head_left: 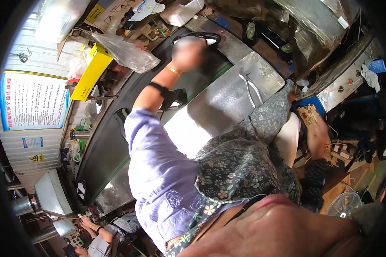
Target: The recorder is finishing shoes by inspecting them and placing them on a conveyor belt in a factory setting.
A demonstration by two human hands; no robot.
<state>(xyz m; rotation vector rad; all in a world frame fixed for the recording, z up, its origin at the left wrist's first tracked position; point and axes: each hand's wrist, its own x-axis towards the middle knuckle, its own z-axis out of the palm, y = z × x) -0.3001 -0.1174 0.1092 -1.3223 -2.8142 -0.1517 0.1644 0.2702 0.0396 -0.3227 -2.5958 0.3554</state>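
Head view: one landmark for everything, the steel table (227, 107), bright and bare but for a pair of metal tongs (251, 85) near its far edge.
Left hand: the left hand (188, 53) is stretched out past the table's far left corner, lilac sleeve (158, 171) up, with a gold bangle (173, 70) at the wrist and a black strap (158, 88) on the forearm. It is smeared; I cannot tell whether it is open or gripping.
Thing at the left hand: a dark oval piece (203, 38) with a pale rim, just beyond the table's far corner, right against the hand. Contact looks likely, but a grip cannot be confirmed.
Right hand: the right hand (318, 136) is off the table's right side, low, and blurred; I cannot tell whether it is open or closed.
Thing at the right hand: a brown patterned piece (309, 115) just beside it, among small wooden bits.
Belt: a dark belt (111, 137) curves along the table's left side, with nothing plainly riding on it.
Progress, my read: mid-cycle, with one piece being reached for at the far corner and another waiting to the right. No finished pieces show on the table, so most of the work looks to be left.
Around: a yellow box (92, 70) and a plastic bag (124, 52) lie beyond the belt, a fan (345, 204) sits to the table's lower right, and a second person (105, 233) sits well below the table's left.
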